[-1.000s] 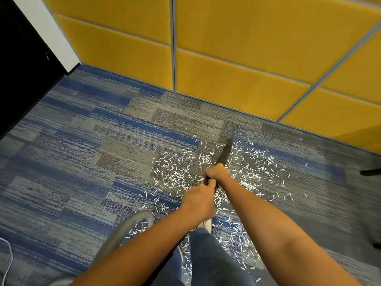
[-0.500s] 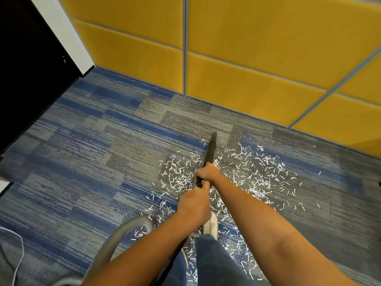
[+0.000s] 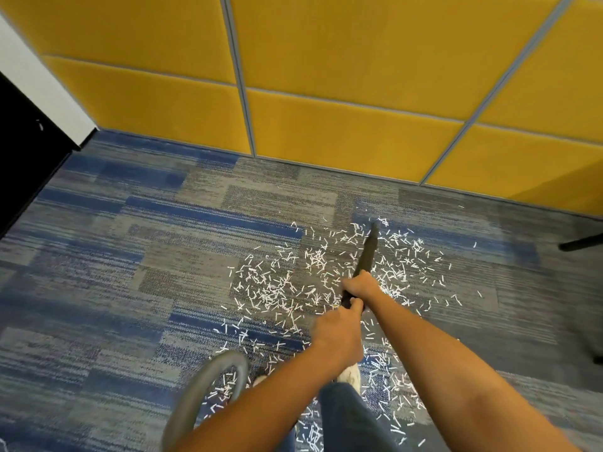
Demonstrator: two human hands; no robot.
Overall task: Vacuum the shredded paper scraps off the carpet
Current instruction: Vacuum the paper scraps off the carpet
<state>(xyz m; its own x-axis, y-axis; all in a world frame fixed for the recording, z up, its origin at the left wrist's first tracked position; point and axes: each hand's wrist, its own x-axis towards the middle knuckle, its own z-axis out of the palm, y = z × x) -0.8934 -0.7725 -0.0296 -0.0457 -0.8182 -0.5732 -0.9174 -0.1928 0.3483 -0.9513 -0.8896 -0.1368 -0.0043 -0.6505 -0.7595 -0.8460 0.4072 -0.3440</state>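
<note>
White shredded paper scraps lie scattered over the blue-grey carpet, from the middle of the floor down to my feet. A dark vacuum nozzle points away from me with its tip among the far scraps. My right hand grips the nozzle's lower end. Just behind it, my left hand is closed around the same tube. A grey vacuum hose curves off to the lower left.
Yellow padded wall panels close off the far side. A black cabinet or door stands at the left. A dark chair leg reaches in from the right edge. My jeans leg and light shoe are below the hands.
The nozzle tip has swung from left of centre over to the right across the far scraps. My view has shifted along with it. Both hands keep their hold.
</note>
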